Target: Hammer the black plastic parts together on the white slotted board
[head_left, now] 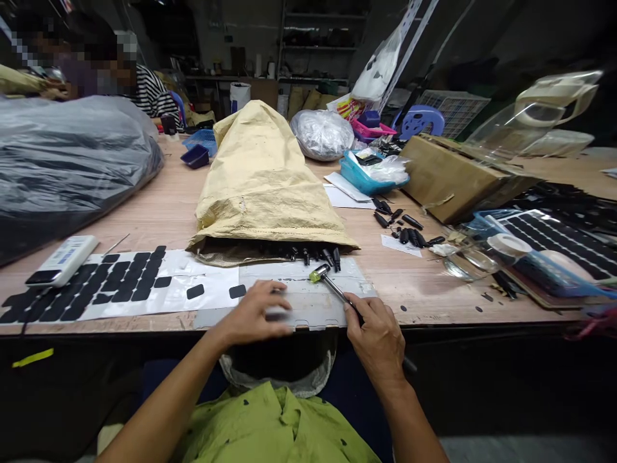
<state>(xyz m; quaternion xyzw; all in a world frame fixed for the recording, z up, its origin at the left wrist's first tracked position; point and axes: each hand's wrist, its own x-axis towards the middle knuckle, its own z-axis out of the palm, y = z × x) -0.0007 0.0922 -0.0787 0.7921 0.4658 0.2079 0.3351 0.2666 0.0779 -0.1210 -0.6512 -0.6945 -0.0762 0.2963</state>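
Note:
My right hand [376,331] is closed round the dark handle of a small hammer [332,285], whose head is yellow-green at one end and metal in the middle. My left hand [258,314] hovers over the grey board [308,307] at the table's front edge, fingers apart and partly blurred, nothing visible in them. Behind the board lies a large tan sack [263,180], its mouth towards me. Several small black cylindrical parts [328,257] stick out of it. Left of my left hand, a white sheet [173,299] carries rows of black rounded stickers [120,280].
A white power bank [65,257] rests on the sheet's left end. Loose black parts [409,236], a cardboard box [453,173] and a blue basket [369,177] stand to the right. A big grey plastic bag [72,167] fills the left. Below the edge hangs an open bag [284,379]. Another person [152,93] sits far left.

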